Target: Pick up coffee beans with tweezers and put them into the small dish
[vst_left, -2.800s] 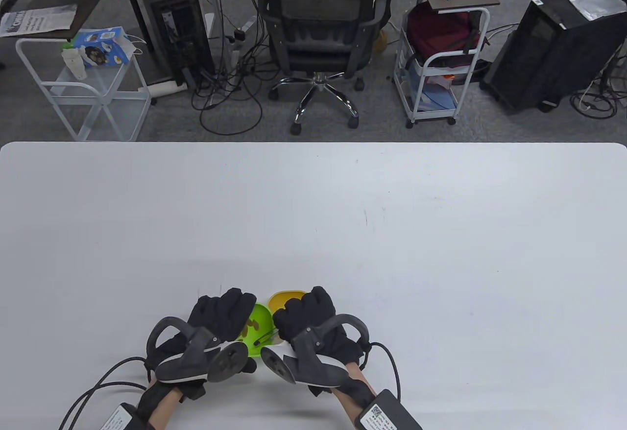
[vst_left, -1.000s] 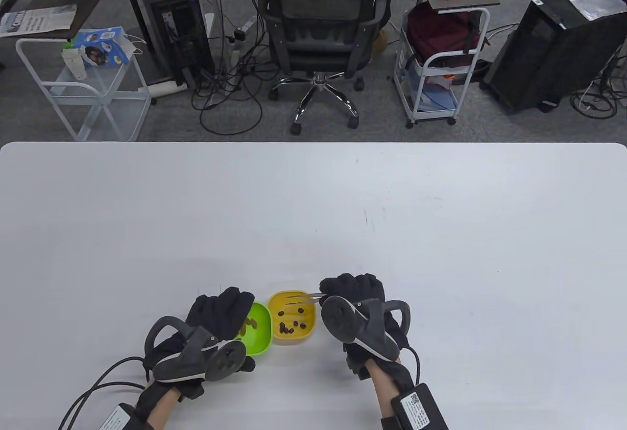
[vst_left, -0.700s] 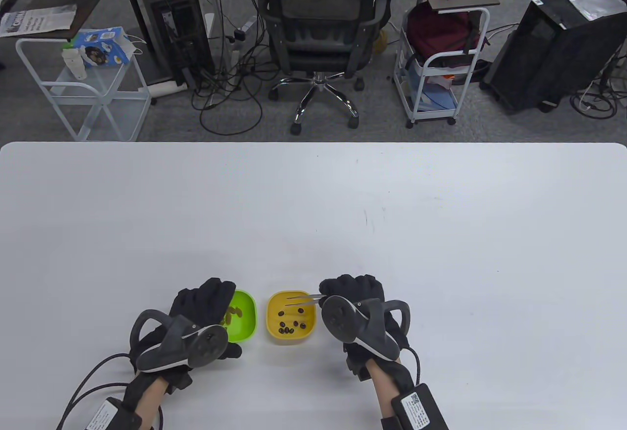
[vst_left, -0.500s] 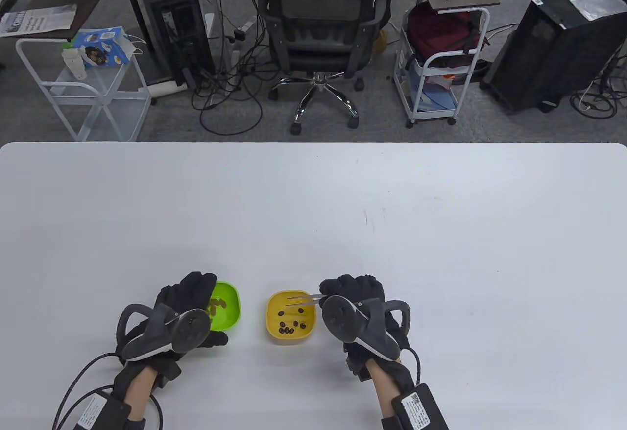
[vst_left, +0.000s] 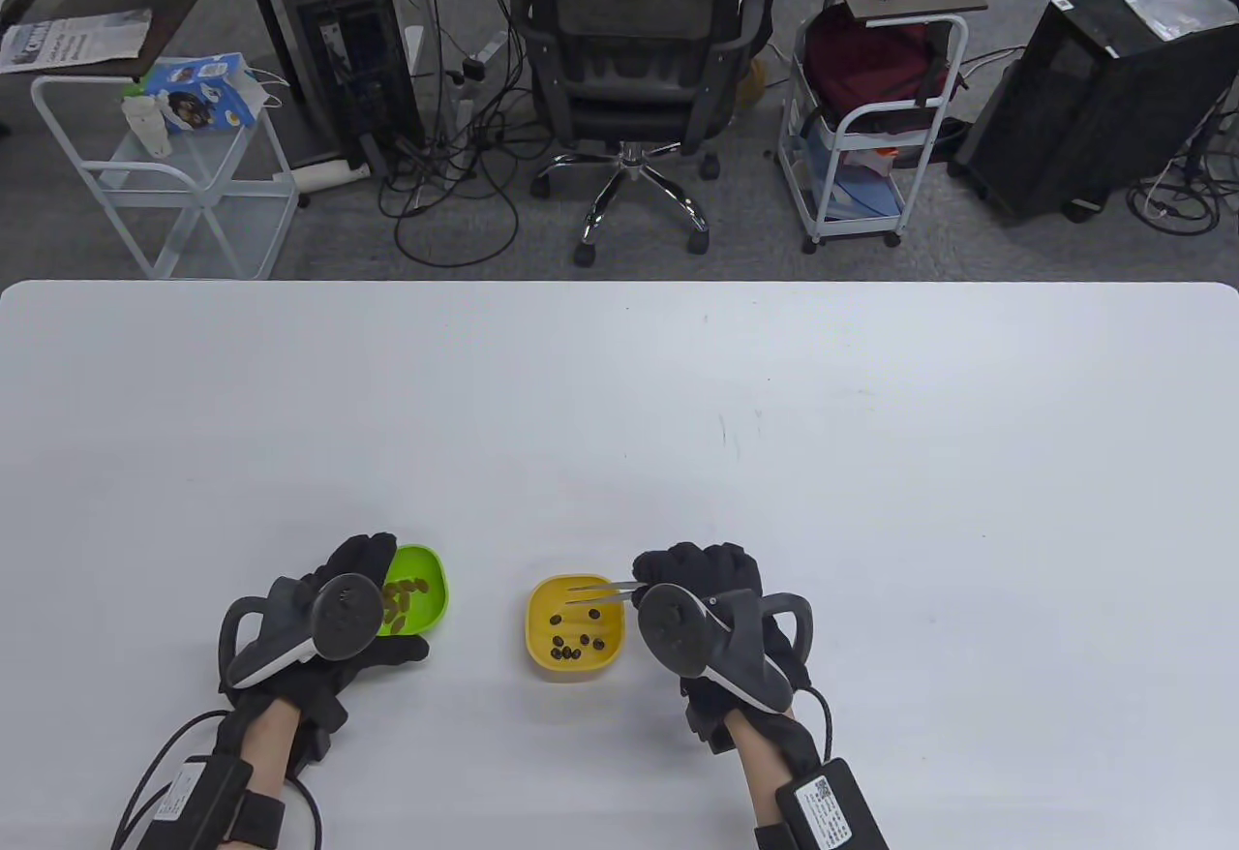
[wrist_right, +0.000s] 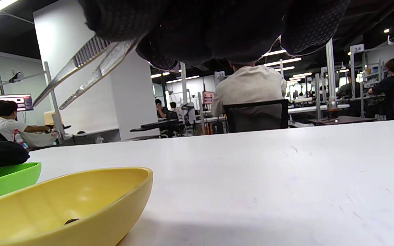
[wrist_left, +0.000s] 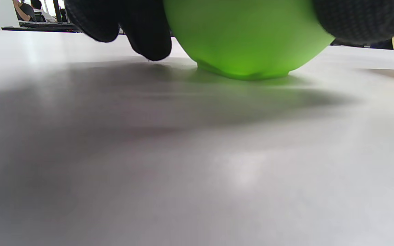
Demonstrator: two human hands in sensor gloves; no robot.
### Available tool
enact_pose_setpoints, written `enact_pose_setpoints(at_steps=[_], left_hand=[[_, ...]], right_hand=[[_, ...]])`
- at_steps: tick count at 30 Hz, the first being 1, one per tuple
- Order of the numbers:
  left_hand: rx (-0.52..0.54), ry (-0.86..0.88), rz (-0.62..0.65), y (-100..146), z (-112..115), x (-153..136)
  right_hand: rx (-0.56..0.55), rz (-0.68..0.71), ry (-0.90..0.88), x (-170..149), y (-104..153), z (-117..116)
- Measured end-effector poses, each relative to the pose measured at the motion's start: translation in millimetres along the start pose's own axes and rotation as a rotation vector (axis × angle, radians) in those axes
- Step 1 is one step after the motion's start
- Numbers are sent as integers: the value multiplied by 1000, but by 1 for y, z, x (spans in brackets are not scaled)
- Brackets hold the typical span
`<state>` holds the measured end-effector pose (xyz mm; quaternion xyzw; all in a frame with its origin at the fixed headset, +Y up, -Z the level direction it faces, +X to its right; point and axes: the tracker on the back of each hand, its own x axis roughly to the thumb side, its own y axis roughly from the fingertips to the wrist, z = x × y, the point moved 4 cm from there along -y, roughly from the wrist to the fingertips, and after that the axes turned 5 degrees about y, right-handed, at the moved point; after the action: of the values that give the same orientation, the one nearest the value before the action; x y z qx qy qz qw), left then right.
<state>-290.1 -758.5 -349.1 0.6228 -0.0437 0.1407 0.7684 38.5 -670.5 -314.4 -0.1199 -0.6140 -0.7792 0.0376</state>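
Observation:
A yellow dish (vst_left: pixel 576 625) with several dark coffee beans (vst_left: pixel 573 643) sits near the table's front edge; it also shows in the right wrist view (wrist_right: pixel 63 208). A green dish (vst_left: pixel 418 589) with several brownish beans stands to its left. My left hand (vst_left: pixel 339 613) grips the green dish, which rests on the table in the left wrist view (wrist_left: pixel 248 37). My right hand (vst_left: pixel 702 589) holds metal tweezers (vst_left: pixel 598 592) with their tips apart over the yellow dish's far rim; the tweezers (wrist_right: pixel 80 73) show nothing between the tips.
The white table (vst_left: pixel 678 424) stretches far beyond the dishes. Behind its far edge stand an office chair (vst_left: pixel 634 46), a white cart (vst_left: pixel 861 124) and a computer tower (vst_left: pixel 1103 85).
My left hand has slid the green dish leftward, away from the yellow dish. My right hand moved earlier from the green dish to the yellow dish's right and has since stayed still with the tweezers.

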Motion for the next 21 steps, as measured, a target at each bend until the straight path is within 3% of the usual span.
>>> enact_pose_setpoints(at_steps=[3,9,13,17,21], left_hand=[[-30,-34,-6,1,-2,2],[14,-59,16,19,-23,11],[-12,-56,-13,29,-39,13],[-32,-155,-37,43,-48,2],[2,-112,-35,52,-46,-12]], right_hand=[[3,2,4,0,0,-1],[1,8,-3,1,0,0],[-3,9,-14,1,0,0],[0,6,-16,1,0,-1],[-1,4,-17,0,0,-1]])
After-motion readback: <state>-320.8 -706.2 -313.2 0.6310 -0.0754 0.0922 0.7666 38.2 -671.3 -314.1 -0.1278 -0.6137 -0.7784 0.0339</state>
